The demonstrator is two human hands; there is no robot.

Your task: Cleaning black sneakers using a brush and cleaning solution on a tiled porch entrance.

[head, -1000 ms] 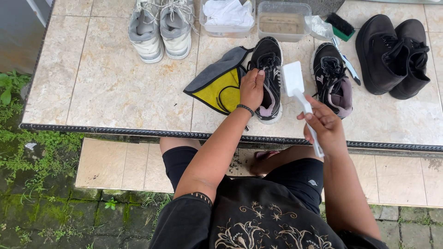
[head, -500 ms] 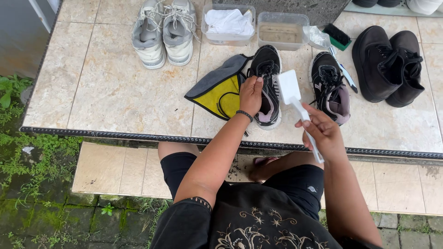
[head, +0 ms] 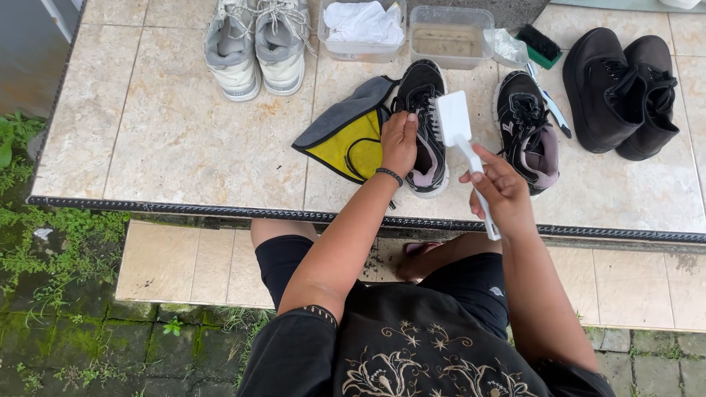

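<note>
My left hand point(head: 399, 141) rests on a black sneaker point(head: 420, 110) with a pinkish lining, gripping its side on the tiled ledge point(head: 169, 140). My right hand point(head: 501, 190) holds a white long-handled brush point(head: 462, 144) by its handle, with the brush head raised just right of that sneaker. The matching black sneaker point(head: 528, 131) lies to the right of the brush. A grey and yellow cloth point(head: 346, 136) lies just left of the held sneaker.
A grey-white pair of sneakers point(head: 254, 44) stands at the back left. Two clear plastic tubs point(head: 401, 31) sit behind, one holding a white rag. A green-black brush point(head: 540, 44) and a black pair of shoes point(head: 621, 92) lie at the right. Mossy ground lies below left.
The brush head has moved left, closer to the sneaker under my left hand. My left hand has kept its place on the shoe.
</note>
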